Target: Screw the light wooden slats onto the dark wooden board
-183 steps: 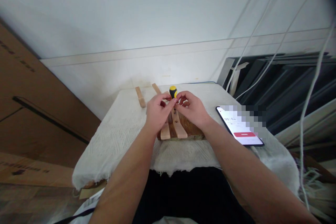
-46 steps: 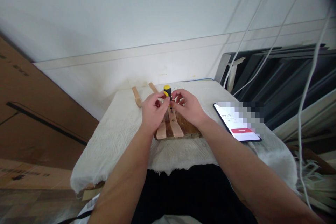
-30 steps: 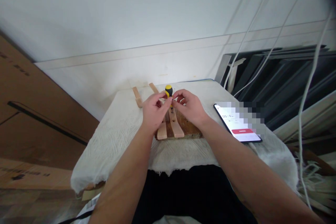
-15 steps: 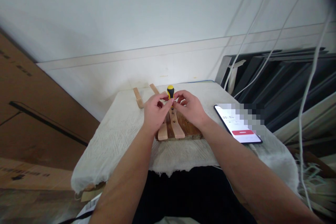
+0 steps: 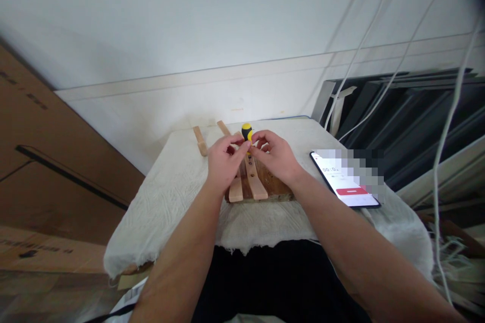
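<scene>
A short screwdriver with a yellow and black handle stands upright over a pale wooden piece that has holes along it. My left hand pinches the handle from the left with thumb and fingers. From the right, my right hand closes on the same handle. Its tip meets the wood near a small dark hole, though the contact is too small to make out. Left of it lies a second pale wooden piece, partly behind my left hand. Both pieces rest on a brown wooden block.
Two more wooden pieces, one left and one further back, lie on the white cloth. A phone with a lit screen lies at right. White cables hang beyond it, and a cardboard box stands left.
The screwdriver handle has turned slightly between my fingers, with its yellow and black parts showing differently. Both hands stay in nearly the same place, and the view has shifted a little.
</scene>
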`<move>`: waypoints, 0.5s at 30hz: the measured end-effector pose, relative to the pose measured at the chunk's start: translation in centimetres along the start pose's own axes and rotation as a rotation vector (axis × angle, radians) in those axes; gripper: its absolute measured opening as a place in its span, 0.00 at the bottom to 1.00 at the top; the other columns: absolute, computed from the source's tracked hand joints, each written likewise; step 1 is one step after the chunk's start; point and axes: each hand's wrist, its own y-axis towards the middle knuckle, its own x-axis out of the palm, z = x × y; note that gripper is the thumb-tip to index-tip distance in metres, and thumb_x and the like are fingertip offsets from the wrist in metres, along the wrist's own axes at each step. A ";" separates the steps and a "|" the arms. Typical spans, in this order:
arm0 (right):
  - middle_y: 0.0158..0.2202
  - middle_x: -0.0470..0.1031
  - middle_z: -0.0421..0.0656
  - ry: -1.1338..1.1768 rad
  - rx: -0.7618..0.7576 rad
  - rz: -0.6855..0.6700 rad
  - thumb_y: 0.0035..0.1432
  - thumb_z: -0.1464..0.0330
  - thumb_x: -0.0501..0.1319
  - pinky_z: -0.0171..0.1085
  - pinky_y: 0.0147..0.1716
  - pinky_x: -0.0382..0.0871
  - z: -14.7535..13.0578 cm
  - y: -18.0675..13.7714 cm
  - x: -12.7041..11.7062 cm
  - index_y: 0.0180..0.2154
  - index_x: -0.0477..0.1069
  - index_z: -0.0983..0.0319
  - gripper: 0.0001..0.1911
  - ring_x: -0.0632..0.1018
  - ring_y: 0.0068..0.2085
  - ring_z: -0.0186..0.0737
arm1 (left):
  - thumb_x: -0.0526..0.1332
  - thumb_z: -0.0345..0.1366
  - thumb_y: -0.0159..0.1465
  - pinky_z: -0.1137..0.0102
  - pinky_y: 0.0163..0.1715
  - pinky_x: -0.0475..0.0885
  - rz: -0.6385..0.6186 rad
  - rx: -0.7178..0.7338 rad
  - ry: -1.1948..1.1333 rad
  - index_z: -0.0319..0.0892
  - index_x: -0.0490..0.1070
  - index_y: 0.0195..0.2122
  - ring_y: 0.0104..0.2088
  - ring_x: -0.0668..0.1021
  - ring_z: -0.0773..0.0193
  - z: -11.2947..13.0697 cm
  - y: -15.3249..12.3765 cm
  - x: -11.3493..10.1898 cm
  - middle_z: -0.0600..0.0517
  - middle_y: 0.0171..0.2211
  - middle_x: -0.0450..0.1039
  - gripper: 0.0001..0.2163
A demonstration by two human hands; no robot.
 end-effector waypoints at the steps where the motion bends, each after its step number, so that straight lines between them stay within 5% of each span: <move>1: 0.35 0.73 0.42 0.006 -0.002 0.000 0.51 0.66 0.61 0.35 0.28 0.67 0.0 0.0 0.0 0.36 0.69 0.61 0.09 0.72 0.30 0.34 | 0.63 0.41 0.58 0.73 0.26 0.68 -0.008 0.003 0.002 0.40 0.75 0.34 0.24 0.72 0.70 0.1 0.0 0.0 0.51 0.31 0.76 0.09; 15: 0.33 0.72 0.40 -0.005 0.003 -0.011 0.49 0.67 0.62 0.35 0.29 0.67 0.2 0.0 0.1 0.34 0.67 0.61 0.08 0.72 0.31 0.35 | 0.63 0.41 0.58 0.73 0.27 0.68 -0.013 0.044 0.022 0.40 0.74 0.33 0.24 0.72 0.70 0.1 -0.1 0.0 0.51 0.30 0.75 0.09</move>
